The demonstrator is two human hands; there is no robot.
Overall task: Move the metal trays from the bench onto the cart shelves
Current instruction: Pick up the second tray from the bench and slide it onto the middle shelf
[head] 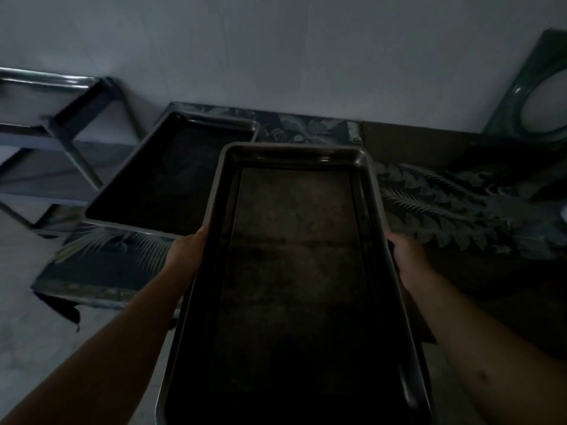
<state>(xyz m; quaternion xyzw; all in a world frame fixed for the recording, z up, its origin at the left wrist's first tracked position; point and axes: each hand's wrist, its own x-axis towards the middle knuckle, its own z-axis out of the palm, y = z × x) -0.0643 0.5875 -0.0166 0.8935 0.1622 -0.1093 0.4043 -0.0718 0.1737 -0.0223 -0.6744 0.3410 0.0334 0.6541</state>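
metal tray [294, 256] in the near middle is held off the bench, long and empty, its dark floor stained. the left hand [185, 256] grips the left rim about halfway along, fingers tucked under the edge and out of sight. the right hand [406, 256] grips the right rim opposite it, fingers likewise hidden beneath. both forearms reach in from the near corners, so the tray runs lengthwise away from the person, its far end over the bench.

behind and to the left, a second tray [171, 173] lies flat on the bench [460, 204], which is draped in a dark cloth printed with feathers and leaves. this tray is untouched and looks empty, though the light is too dim to be sure of its floor. a flat brown board [414, 142] lies on the far right of the bench, and a green frame with a round pale opening [540, 93] leans against the wall there.

the cart [52, 133] stands at the far left, a metal frame with open shelves; no tray is visible on the part that shows.

by my reading the task is early: one tray is in hand and not yet shelved, one waits on the bench. whether other trays sit elsewhere cannot be told.
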